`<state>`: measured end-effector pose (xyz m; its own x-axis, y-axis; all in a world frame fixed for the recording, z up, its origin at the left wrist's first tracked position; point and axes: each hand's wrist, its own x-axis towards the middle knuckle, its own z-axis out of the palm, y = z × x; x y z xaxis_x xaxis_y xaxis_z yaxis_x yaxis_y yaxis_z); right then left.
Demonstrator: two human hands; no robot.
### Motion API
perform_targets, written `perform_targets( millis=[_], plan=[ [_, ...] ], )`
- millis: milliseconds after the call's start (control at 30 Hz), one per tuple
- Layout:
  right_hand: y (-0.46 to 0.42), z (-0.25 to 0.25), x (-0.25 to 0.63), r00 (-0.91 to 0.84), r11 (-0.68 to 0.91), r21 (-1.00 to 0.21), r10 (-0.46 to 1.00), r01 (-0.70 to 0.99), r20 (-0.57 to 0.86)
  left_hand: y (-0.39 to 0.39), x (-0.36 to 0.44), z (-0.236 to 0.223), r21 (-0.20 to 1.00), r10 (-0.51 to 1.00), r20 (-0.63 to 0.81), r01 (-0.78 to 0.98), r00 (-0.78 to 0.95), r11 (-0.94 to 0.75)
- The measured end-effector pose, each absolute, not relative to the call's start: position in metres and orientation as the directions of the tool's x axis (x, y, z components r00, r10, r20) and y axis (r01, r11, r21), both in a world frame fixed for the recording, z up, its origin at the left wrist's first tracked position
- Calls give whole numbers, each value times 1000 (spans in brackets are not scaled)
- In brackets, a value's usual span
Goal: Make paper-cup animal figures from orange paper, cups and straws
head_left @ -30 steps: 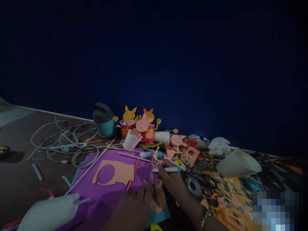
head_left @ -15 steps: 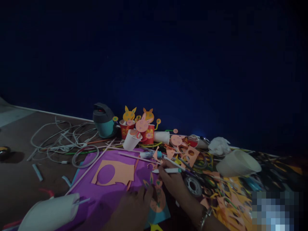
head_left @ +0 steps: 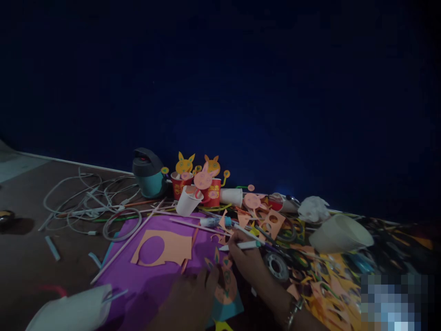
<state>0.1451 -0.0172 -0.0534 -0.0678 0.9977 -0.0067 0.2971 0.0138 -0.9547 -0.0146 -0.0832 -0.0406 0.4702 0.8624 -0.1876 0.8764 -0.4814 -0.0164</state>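
Note:
My right hand (head_left: pixel 246 262) is closed round a white marker (head_left: pixel 243 246) with a green end, which lies nearly level across the fingers. Below it an orange paper rabbit face (head_left: pixel 225 289) with green drawn marks rests on a teal sheet (head_left: pixel 234 308). My left hand (head_left: pixel 193 294) is at the face's left edge, its bent fingers holding the paper in place. Shadow hides part of these fingers. Left of them, an orange paper offcut (head_left: pixel 168 246) with a round hole lies on a purple sheet (head_left: pixel 148 280).
Behind stand decorated red cups (head_left: pixel 212 193), a tilted white cup (head_left: pixel 189 201) and a teal flask (head_left: pixel 149 179). White cables (head_left: pixel 93 197) tangle at left. A paper cup (head_left: pixel 72 308) lies front left. Tape (head_left: pixel 276 266), paper scraps (head_left: pixel 330 294) and a pale cup (head_left: pixel 341 234) crowd the right.
My right hand and the marker have shifted slightly, the marker's left end a little right and down. My left hand stays at the rabbit face.

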Motion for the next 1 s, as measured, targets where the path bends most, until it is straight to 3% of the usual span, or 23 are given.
perform_targets(
  millis=[1000],
  plan=[
    [-17, -51, 147, -78, 2, -963, 997, 269, -20, -81, -13, -35, 13, 866, -232, 892, 443, -452]
  ],
)
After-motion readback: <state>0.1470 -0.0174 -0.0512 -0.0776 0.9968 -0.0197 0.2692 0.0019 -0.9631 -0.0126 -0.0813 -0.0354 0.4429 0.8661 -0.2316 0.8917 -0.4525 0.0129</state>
